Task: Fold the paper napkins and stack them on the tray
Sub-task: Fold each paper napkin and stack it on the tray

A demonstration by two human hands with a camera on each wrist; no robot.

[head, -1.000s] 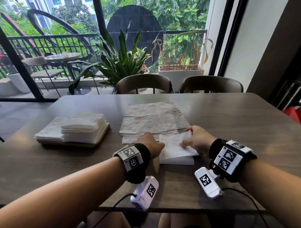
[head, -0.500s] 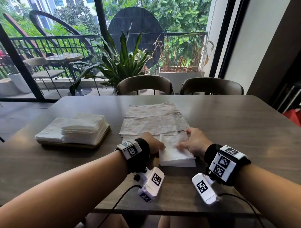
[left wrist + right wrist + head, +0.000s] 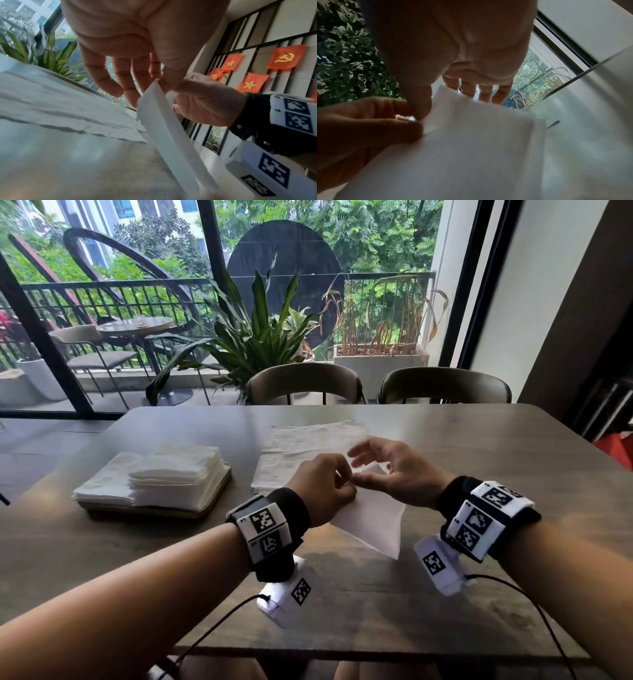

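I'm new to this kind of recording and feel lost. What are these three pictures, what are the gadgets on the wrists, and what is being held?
No machine here: a person wears cameras. The wide picture comes from the head; the other two look along each hand from small wrist cameras, strapped on with black-and-white coded bands. On the wooden table lie unfolded napkins and, at the left, a tray stacked with folded napkins. The left hand pinches a folded napkin by its corner, lifted off the table; the right hand is beside it, fingers spread, thumb against that corner.
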